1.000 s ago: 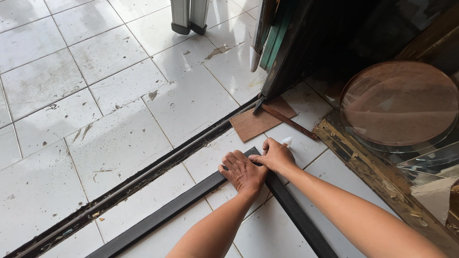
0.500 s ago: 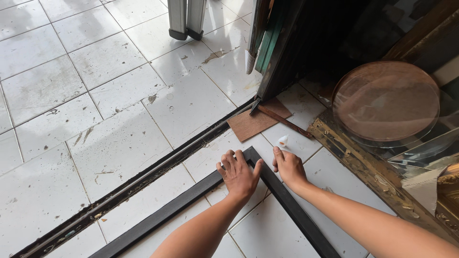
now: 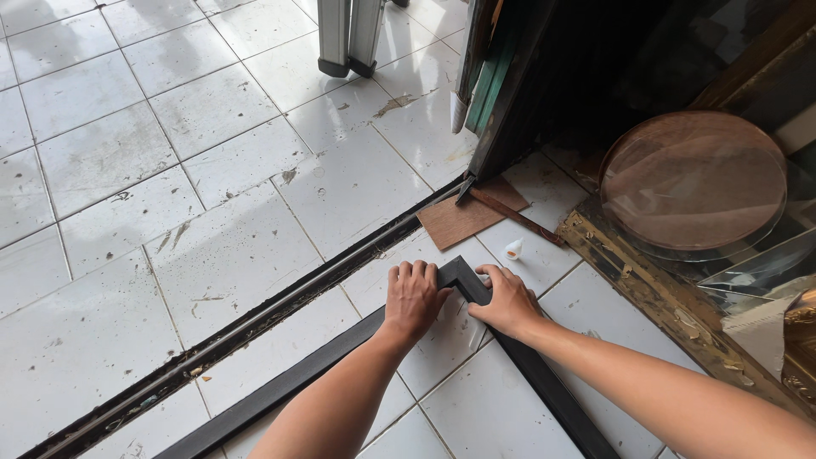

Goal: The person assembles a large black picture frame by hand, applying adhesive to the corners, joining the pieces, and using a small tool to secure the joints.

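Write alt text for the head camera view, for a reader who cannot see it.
Two bare hands press on the corner of a black frame lying on a white tiled floor: the left hand on one strip, the right hand on the other. Beyond the corner lie a small white cap and a brown board; a round glass pane leans at right.
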